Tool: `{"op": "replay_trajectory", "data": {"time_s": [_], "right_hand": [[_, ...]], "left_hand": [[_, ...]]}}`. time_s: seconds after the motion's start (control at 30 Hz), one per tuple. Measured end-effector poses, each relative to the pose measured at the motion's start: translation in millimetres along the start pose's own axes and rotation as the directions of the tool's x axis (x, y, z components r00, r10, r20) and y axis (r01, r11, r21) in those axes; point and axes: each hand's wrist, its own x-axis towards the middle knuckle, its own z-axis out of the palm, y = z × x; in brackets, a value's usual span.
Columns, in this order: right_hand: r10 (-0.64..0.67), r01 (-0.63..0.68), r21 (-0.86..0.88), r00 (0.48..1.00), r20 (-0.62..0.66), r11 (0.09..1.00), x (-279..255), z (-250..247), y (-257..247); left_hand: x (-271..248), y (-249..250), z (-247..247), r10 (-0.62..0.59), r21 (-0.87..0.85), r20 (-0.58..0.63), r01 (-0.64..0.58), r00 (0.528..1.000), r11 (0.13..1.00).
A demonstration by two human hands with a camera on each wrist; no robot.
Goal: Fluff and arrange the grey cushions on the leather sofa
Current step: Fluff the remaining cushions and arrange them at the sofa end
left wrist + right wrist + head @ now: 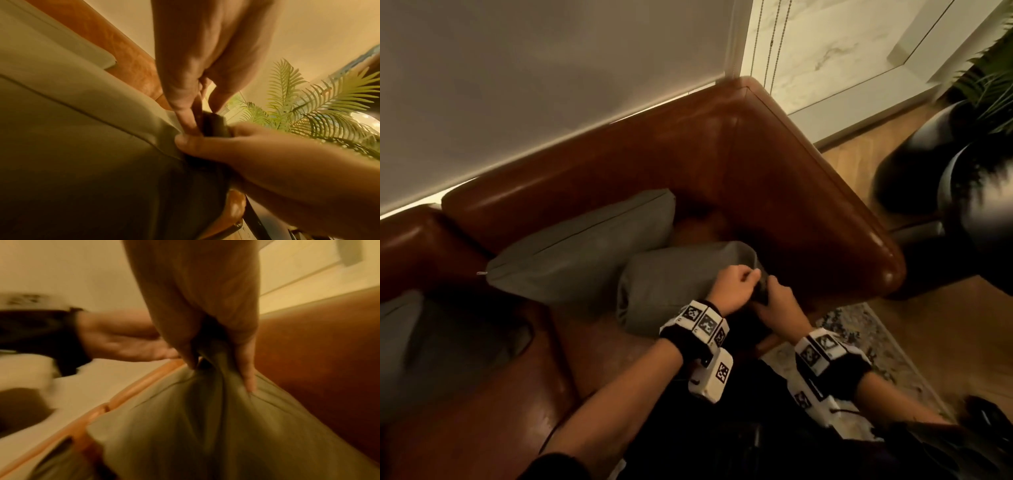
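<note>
Grey fabric at one corner of the near cushion is gathered between both hands. This cushion lies on the seat of the sofa, close to its right armrest, with the held corner turned toward that armrest. Right hand: fingers and thumb curled tight round the bunched corner, cloth creasing out from the grasp in the right wrist view, one finger lying straight down the fabric. Left hand: fingers bent, thumb and forefinger pinching the same corner just beside the right hand; the two hands touch. How much cloth the left pinch takes in cannot be told, since the view is blurred.

Second cushion: leaning against the backrest, just behind and left of the first, the two touching. Third cushion: on the seat toward the sofa's left end, well apart from the hands.

Fern: beyond the right armrest, in a dark pot on the wood floor. Patterned rug: on the floor before the sofa.
</note>
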Motion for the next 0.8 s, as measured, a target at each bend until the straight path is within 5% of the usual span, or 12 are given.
{"op": "replay_trajectory", "data": {"time_s": [0.07,0.17,0.27,0.33,0.53,0.67,0.8], "right_hand": [[0.042,-0.041,0.014,0.995,-0.092,0.999,17,-7,16],[0.212,-0.191,0.127,0.961,-0.177,0.973,40,-36,48],[0.338,-0.292,0.215,0.915,-0.222,0.932,55,-57,70],[0.352,-0.299,0.238,0.908,-0.225,0.924,63,-57,74],[0.384,-0.311,0.287,0.890,-0.248,0.906,73,-55,67],[0.380,-0.314,0.277,0.897,-0.226,0.908,74,-57,75],[0.362,-0.304,0.267,0.909,-0.204,0.914,69,-58,78]], "left_hand": [[-8,-7,-5,0.070,-0.068,-0.033,-0.072,0.997,0.995],[-25,-46,-37,0.188,0.180,-0.336,-0.133,0.923,0.975],[-35,-102,-68,0.053,0.260,-0.521,0.099,0.852,0.961],[-33,-121,-74,-0.056,0.186,-0.471,0.161,0.880,0.969],[-27,-118,-64,0.084,0.285,-0.525,0.082,0.847,0.955],[-23,-118,-73,0.063,0.480,-0.401,0.151,0.914,0.864],[-25,-115,-80,0.217,0.623,-0.261,-0.008,0.941,0.782]]}}
